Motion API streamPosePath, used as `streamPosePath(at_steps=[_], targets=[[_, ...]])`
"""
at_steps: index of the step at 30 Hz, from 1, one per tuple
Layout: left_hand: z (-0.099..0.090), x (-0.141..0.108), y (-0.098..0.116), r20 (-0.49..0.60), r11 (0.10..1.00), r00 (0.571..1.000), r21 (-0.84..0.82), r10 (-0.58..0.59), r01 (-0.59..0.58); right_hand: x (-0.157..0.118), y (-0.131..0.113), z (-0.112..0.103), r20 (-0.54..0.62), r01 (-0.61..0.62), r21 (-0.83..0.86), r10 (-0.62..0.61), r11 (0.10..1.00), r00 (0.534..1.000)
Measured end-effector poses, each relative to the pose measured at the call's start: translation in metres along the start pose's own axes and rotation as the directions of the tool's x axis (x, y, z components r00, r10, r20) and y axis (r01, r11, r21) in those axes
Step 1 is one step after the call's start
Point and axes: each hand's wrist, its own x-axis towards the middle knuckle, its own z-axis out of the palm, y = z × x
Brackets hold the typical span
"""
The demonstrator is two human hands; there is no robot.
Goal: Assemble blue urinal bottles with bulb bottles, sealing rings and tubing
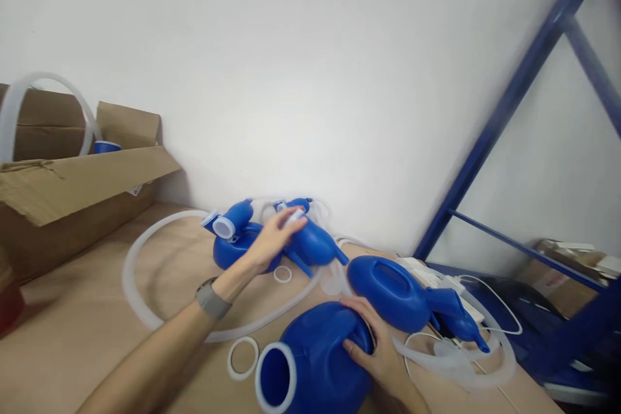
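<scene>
My left hand (276, 239), with a grey watch on its wrist, has its fingers closed on the white-rimmed end of a blue funnel-shaped piece (315, 242). The narrow end of that piece points right. My right hand (376, 346) grips a large blue plastic urinal bottle (323, 362) at its handle side, thumb on the grip. This bottle lies on its side, its white-rimmed mouth facing left and uncovered. Beside the mouth is a loose white ring (242, 339). A smaller white ring (282, 274) rests below my left hand.
Another blue bottle (388, 291) lies right, near a blue funnel piece (463, 326). More blue parts (237, 217) sit against the wall. A clear hose (130, 272) loops across the table (63, 349). A cardboard box (87, 184) stands left; a blue metal frame (490, 123) rises right.
</scene>
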Motion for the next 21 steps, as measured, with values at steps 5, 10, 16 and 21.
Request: streamPosePath(at_steps=[5,10,16,21], targets=[[-0.064,-0.023,0.044,-0.263,0.994,0.959,0.014,0.104,-0.104,0.000,0.007,-0.017,-0.123,-0.104,-0.199,0.080,0.974,0.989],[-0.123,-0.069,0.011,-0.361,0.989,0.921,-0.013,-0.144,0.149,0.004,0.000,-0.021,-0.167,-0.150,-0.171,0.121,0.974,0.978],[-0.164,-0.097,-0.036,-0.492,0.955,0.819,-0.131,-0.294,0.264,0.061,-0.036,-0.026,-0.065,-0.390,-0.149,0.384,0.909,0.921],[-0.161,-0.103,-0.047,-0.441,0.923,0.811,-0.165,-0.384,0.347,0.132,-0.028,-0.009,0.547,-0.430,-0.419,0.600,0.800,0.584]])
